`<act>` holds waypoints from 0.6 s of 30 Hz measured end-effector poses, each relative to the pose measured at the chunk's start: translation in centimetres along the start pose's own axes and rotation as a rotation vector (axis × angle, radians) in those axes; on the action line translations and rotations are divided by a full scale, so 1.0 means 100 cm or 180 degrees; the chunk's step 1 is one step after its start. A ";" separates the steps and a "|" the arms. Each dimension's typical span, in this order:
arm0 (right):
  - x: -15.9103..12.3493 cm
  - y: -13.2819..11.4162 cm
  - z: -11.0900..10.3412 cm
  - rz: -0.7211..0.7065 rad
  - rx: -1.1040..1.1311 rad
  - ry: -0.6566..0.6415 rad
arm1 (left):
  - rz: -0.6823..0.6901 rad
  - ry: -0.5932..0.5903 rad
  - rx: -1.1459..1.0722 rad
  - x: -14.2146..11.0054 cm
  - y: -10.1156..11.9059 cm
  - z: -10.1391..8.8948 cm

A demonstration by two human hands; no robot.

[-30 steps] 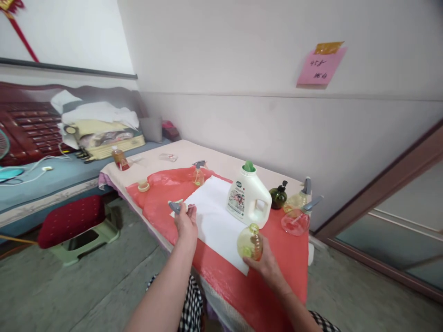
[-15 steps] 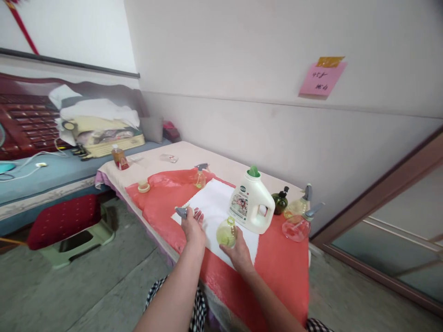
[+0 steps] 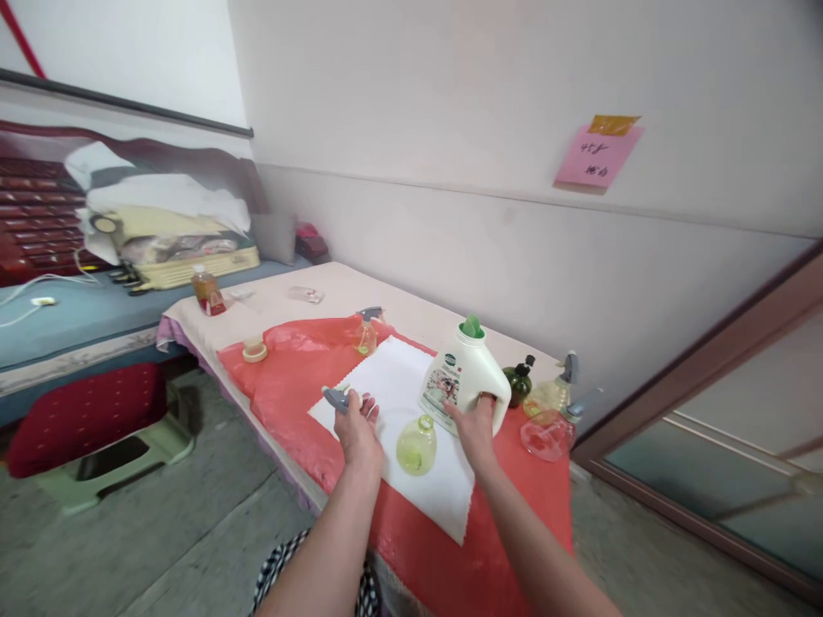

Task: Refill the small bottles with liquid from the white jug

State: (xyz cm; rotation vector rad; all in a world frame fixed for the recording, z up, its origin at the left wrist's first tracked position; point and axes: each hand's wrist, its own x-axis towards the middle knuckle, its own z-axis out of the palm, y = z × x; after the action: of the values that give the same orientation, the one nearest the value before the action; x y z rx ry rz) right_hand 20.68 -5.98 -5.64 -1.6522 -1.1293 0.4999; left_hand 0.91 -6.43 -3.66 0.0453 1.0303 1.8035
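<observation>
Now, left to right: the left hand point(image 3: 357, 433) grips a grey spray head point(image 3: 335, 399); the yellow-green bottle point(image 3: 417, 449), just released, stands uncapped on the white cloth point(image 3: 393, 367); thus freed, the right hand point(image 3: 474, 431) has moved to the white jug point(image 3: 469, 368), fingers at its handle, tightness indeterminable.

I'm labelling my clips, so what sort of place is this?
Probably a bedroom in a home, used here as a workspace. The bed with its dark red headboard and the pale yellow suitcase on it suggest that.
</observation>
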 end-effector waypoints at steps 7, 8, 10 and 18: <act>0.030 -0.020 -0.012 -0.0009 -0.0042 -0.0045 | 0.0025 0.0111 0.0115 0.007 -0.005 -0.004; 0.025 -0.024 -0.021 -0.0028 -0.0108 -0.0015 | 0.0019 0.0103 0.0118 0.007 -0.005 -0.004; 0.011 -0.032 -0.042 -0.0084 -0.0244 -0.0046 | -0.0003 0.0086 0.0121 0.006 -0.004 -0.003; -0.043 -0.032 -0.130 -0.0881 -0.2404 -0.0396 | 0.0038 0.0107 0.0178 0.009 -0.004 -0.006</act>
State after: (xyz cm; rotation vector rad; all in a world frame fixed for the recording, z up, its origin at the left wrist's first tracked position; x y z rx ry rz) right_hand 27.23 -16.17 1.42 -2.0587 -1.7470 -0.0252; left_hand 0.50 -6.05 -4.73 0.0557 1.1064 1.7915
